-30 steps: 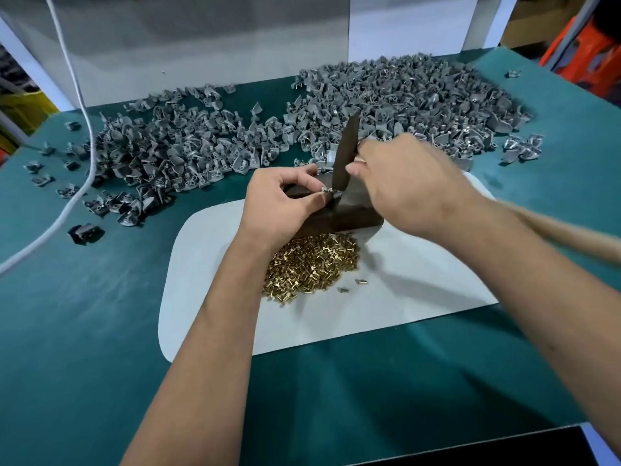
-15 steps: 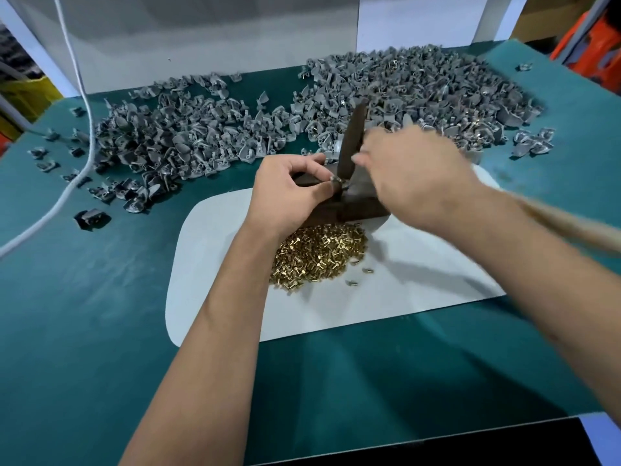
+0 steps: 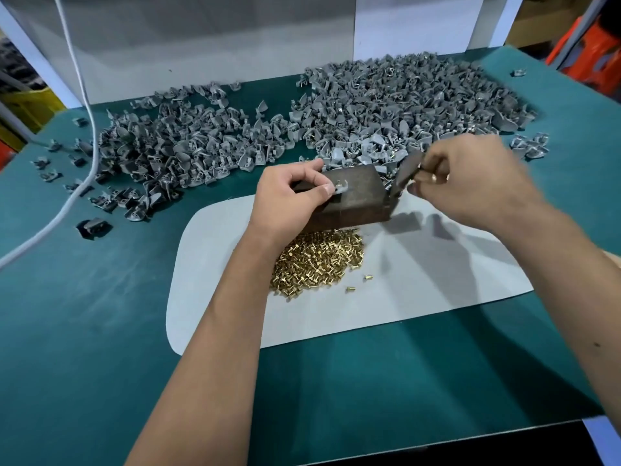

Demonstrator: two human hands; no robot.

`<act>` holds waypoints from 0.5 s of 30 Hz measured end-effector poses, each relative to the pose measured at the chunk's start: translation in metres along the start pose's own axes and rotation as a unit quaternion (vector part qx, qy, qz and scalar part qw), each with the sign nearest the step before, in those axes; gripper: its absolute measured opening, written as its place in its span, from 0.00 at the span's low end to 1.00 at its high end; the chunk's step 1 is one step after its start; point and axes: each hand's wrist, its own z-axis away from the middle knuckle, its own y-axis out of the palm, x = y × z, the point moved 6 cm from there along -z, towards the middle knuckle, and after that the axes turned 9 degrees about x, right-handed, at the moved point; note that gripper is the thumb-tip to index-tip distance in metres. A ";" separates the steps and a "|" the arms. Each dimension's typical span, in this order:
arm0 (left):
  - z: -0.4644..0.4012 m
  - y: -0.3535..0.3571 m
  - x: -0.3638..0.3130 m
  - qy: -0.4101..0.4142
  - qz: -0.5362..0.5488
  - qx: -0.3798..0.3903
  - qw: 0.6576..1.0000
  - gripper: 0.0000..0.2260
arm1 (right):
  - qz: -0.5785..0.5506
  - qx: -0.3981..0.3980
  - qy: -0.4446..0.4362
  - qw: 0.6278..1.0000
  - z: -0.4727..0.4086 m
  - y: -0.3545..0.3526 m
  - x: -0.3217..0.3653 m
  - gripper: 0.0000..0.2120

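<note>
Left hand (image 3: pixel 289 196) holds a grey part (image 3: pixel 340 189) on the dark block (image 3: pixel 356 203); right hand (image 3: pixel 470 178) grips a dark tool (image 3: pixel 405 173) beside it.

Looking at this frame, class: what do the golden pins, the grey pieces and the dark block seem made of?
Golden pins: likely brass, shiny yellow glint. Grey pieces: probably moulded plastic or cast metal, matte, uniform grey. Dark block: perhaps worn steel or wood, dull brown, mottled.

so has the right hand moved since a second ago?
Yes. The right hand has swung rightward, from over the dark block to past its right edge.
</note>
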 end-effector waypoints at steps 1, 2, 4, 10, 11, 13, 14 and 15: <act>0.000 0.000 0.000 -0.002 0.009 -0.001 1.000 0.08 | 0.007 0.007 0.012 1.000 0.001 0.002 -0.003 0.10; 0.000 0.000 0.001 -0.004 0.016 -0.001 1.000 0.08 | 0.015 0.019 0.023 0.999 0.002 0.004 -0.006 0.10; 0.000 0.000 0.001 -0.006 0.022 -0.001 1.000 0.09 | 0.040 0.056 0.035 0.997 0.003 0.011 -0.006 0.10; 0.001 0.000 0.000 -0.014 0.026 -0.007 1.000 0.10 | 0.071 0.081 -0.009 0.994 0.000 0.004 0.018 0.04; 0.001 0.001 0.000 -0.014 0.027 -0.008 0.999 0.10 | 0.051 0.065 -0.033 0.996 -0.002 0.001 0.028 0.06; 0.002 0.001 -0.001 -0.015 0.039 -0.009 0.999 0.10 | 0.018 0.057 -0.094 0.994 -0.004 0.000 0.052 0.10; 0.002 0.001 -0.001 -0.015 0.046 -0.009 0.999 0.10 | 0.016 0.067 -0.131 0.989 -0.005 0.004 0.066 0.12; 0.002 0.001 -0.001 -0.013 0.051 -0.008 0.999 0.10 | 0.018 0.077 -0.167 0.983 -0.005 0.008 0.078 0.14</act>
